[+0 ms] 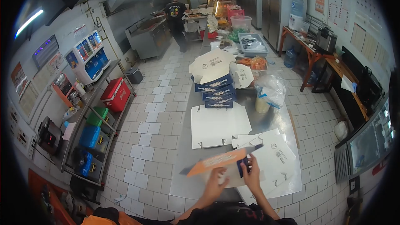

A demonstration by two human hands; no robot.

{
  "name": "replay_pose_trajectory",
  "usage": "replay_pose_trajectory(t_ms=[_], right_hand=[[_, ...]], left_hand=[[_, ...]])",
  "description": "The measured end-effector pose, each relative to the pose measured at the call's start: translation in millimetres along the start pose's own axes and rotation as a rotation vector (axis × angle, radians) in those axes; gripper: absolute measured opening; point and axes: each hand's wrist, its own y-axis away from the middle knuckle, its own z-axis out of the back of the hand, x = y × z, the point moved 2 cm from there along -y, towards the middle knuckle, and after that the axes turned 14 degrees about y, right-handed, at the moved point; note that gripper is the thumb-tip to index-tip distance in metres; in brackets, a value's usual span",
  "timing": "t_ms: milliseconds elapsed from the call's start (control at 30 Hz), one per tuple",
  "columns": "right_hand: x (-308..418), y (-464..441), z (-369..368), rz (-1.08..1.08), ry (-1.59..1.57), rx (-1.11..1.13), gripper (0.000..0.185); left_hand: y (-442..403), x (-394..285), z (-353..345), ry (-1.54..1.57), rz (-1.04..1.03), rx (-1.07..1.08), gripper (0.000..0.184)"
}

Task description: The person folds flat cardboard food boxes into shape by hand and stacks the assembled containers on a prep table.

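A part-folded cardboard food box (223, 160), orange and dark blue on its printed side, is tilted up over the near end of the metal table. My left hand (215, 184) has its fingers bent at the lower edge of the orange panel. On the box's right end, my right hand (250, 174) grips a dark blue flap. Flat white box blanks (277, 158) lie overlapping just right of my hands. Another white blank (218, 125) rests farther up the table, in front of a stack of folded dark blue boxes (218, 93).
Beyond the stack stand a plastic bag (271, 89), a jar of pale contents (261, 105) and a grey tub (253, 45). A shelf with a red cooler (118, 94) lines the left. A co-worker (176, 21) stands far back, near steel counters.
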Motion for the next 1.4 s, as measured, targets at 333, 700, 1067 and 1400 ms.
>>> replay_pose_trajectory(t_ms=[333,700,1067,1400], right_hand=[[137,1,79,0.540,0.157,0.333,0.058],[143,-32,63,0.987,0.053,0.248,0.059],[114,-27,39,0.900,-0.293,-0.048,0.058],[137,-12,51,0.722,0.302,0.052,0.050]], left_hand=[[-30,-17,0,0.730,0.299,-0.219,0.030],[-61,-89,23,1.203,0.357,-0.165,0.030],[-50,-102,9,1.242,0.233,-0.086,0.029],[-64,-99,20,1.194,0.288,-0.135,0.028]])
